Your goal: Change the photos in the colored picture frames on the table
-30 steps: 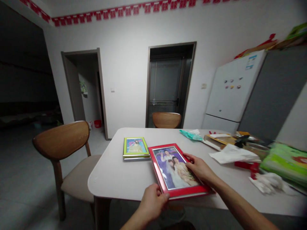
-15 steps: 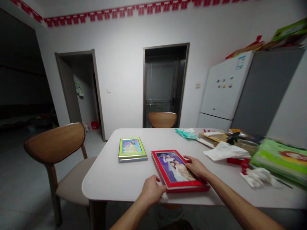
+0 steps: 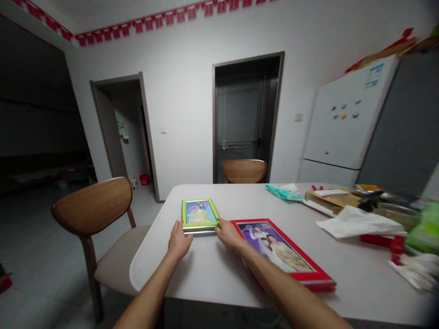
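Observation:
A yellow-green picture frame [image 3: 200, 225] with a photo of a person in a pale dress lies face up on the table, apparently stacked on another frame. My left hand [image 3: 179, 241] grips its near left corner, the thumb along the front edge. At the near right corner my right hand [image 3: 228, 234] closes on it from the other side. A larger red picture frame [image 3: 310, 277] with a wedding photo lies to the right, on what looks like another red frame. My right forearm passes over its left part and hides some of it.
The white table [image 3: 212, 283] carries a teal packet [image 3: 284, 193], a cardboard box [image 3: 325, 201], white paper [image 3: 360, 223] and crumpled tissue [image 3: 416, 272] at right. One wooden chair [image 3: 94, 205] stands left, another [image 3: 244, 171] behind the table. A fridge [image 3: 343, 119] is at back right.
Both hands have left the red picture frame and moved left onto the yellow-green one. The view has turned slightly left.

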`<state>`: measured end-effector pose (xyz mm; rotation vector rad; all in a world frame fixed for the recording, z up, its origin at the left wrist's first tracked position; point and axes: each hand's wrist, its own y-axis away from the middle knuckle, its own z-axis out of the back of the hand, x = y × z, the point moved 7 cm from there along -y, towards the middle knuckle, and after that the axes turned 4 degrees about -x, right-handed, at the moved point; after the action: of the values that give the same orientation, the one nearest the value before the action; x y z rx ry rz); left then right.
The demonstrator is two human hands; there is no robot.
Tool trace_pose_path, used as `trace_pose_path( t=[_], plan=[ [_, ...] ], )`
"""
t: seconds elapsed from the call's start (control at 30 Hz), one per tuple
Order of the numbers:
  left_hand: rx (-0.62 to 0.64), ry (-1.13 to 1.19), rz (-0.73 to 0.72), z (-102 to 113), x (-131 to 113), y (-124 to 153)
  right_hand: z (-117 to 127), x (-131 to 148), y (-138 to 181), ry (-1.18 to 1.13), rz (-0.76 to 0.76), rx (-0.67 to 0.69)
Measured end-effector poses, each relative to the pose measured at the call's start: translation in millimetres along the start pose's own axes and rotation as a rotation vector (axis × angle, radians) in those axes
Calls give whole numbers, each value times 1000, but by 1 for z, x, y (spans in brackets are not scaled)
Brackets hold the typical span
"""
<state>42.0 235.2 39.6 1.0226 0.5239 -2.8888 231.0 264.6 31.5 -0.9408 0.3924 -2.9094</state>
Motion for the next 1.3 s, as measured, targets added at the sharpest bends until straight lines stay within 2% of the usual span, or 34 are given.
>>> trace_pose_path(
  t=[0.1, 0.2, 0.37, 0.53, 0.73, 0.83, 0.9, 0.97, 1.07, 1.17, 1.3],
  plan=[
    [43, -20, -8, -4, 2, -2, -10, -6, -10, -45, -90, -4],
    [31, -35, 13, -1, 6, 2, -7, -12, -8, -150, -158, -36],
    [16, -41, 90, 9, 19, 20, 7, -8, 14, -495, -247, -80],
    [102, 15, 67, 8, 12, 53, 18, 20, 41, -807, -250, -28],
    [142, 67, 14, 19, -4, 93, 31, 72, 75, -1166, -63, 60],
    [245, 117, -24, 25, -11, 115, 40, 92, 100, -1082, 80, 15],
    [241, 252, -50, 36, -20, 124, 47, 104, 118, -987, 175, 11],
    [215, 515, -62, 51, -32, 128, 55, 115, 136, -878, 273, 26],
    [251, 910, -26, 63, -46, 131, 68, 124, 156, -655, 422, 13],
    [229, 1103, 63, 62, -42, 136, 70, 124, 167, -482, 544, 11],
    [237, 1225, 176, 47, -23, 141, 48, 113, 173, -275, 586, 39]
  ],
)
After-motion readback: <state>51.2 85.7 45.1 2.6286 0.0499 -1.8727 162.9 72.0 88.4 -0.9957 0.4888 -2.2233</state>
